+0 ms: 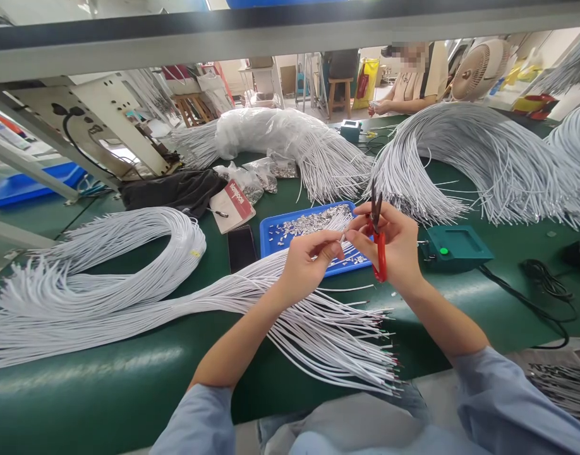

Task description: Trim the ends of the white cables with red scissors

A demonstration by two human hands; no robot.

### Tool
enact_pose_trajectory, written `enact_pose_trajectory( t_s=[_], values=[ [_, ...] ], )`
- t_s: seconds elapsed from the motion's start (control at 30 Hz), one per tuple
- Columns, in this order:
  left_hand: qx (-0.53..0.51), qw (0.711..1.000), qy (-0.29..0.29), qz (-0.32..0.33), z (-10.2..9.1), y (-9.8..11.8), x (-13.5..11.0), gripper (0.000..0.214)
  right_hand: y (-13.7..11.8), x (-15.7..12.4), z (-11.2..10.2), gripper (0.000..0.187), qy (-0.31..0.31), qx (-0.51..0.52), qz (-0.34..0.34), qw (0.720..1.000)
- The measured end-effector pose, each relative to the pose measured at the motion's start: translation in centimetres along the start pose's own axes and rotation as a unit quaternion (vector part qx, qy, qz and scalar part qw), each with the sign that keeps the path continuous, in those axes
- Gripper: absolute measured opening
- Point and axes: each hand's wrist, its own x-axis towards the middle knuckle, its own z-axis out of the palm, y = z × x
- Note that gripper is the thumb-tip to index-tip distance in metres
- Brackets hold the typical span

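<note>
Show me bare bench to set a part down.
Bare green tabletop shows front-left, between the long white cables and the left forearm; a smaller patch lies between the green box, its black cord and the right forearm. Crowded: blue tray, and the back with cable bundles.

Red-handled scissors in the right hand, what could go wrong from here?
The scissors sit in the right hand, close to the left hand, so the blades might nick skin. A bump to the blue tray could scatter its loose metal pieces. The fanned white cables reach toward the front edge of the table, where a sleeve might snag them.
</note>
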Motion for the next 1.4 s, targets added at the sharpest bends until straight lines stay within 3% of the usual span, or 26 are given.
enact_pose_trajectory(
  t_s=[0.17,0.27,0.37,0.5,0.67,1.07,1.27,1.4],
  values=[
    [0.007,0.999,0.023,0.024,-0.5,-0.1,-0.1,0.019,0.2,0.3,-0.5,0.024,-0.001,-0.103,-0.058,0.993],
    [0.022,0.998,0.050,0.044,-0.8,0.0,-0.2,0.016,0.2,0.6,-0.7,0.025,-0.048,-0.180,-0.082,0.979],
    [0.050,0.993,0.075,0.079,-1.1,0.1,-0.2,0.016,0.3,0.5,-0.6,0.027,-0.099,-0.205,-0.098,0.969],
    [0.113,0.981,0.071,0.141,-1.3,0.2,0.1,0.012,0.4,0.2,-0.4,0.028,-0.105,-0.230,-0.120,0.960],
    [0.166,0.966,0.054,0.191,-1.1,0.3,0.3,0.011,0.5,0.2,-0.5,0.028,-0.117,-0.244,-0.108,0.957],
    [0.205,0.953,0.063,0.215,-1.0,0.2,0.2,0.011,0.1,0.4,-1.0,0.032,-0.160,-0.273,-0.105,0.943],
    [0.219,0.947,0.046,0.230,-1.3,0.0,0.2,0.013,-0.3,0.1,-1.0,0.030,-0.168,-0.265,-0.067,0.947],
    [0.188,0.960,0.032,0.206,-1.5,0.2,0.3,0.013,-0.3,0.1,-0.9,0.029,-0.165,-0.249,-0.045,0.953]
  ],
)
